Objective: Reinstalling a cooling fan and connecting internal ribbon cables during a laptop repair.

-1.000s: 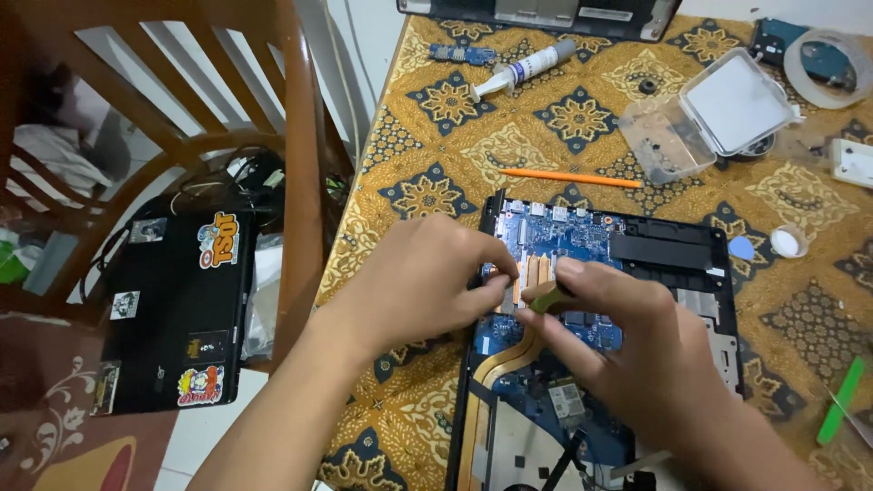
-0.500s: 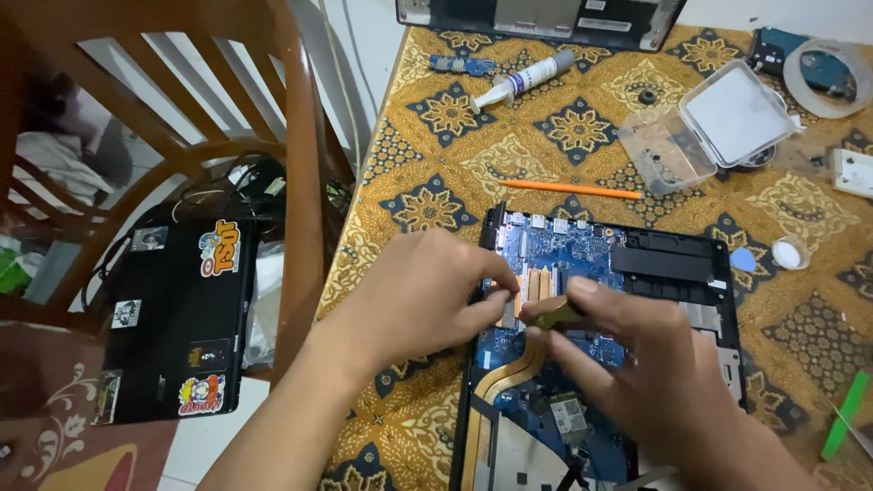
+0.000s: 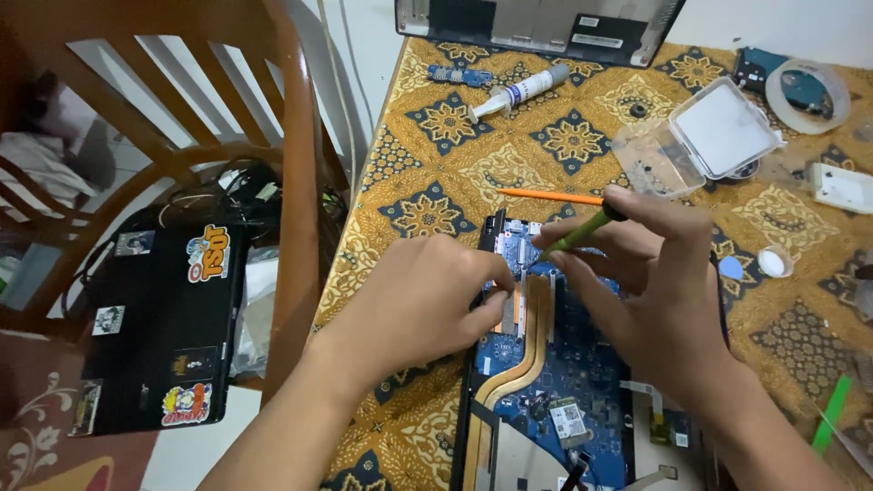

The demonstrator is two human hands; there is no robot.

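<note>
laptop [image 3: 582, 382] lying opened on worktop [image 3: 436, 173], board bared | left hand [image 3: 427, 305] pinching heatsink [image 3: 511, 314] | right hand [image 3: 659, 300] gripping screwdriver [image 3: 582, 230], tip at board | judging heatsink screws being worked, cover not yet refitted

Even indoor light, soft shadows, sharp centre — slight edge distortion

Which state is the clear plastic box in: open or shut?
Open: the clear plastic box has its lid swung back flat on the table.
</note>
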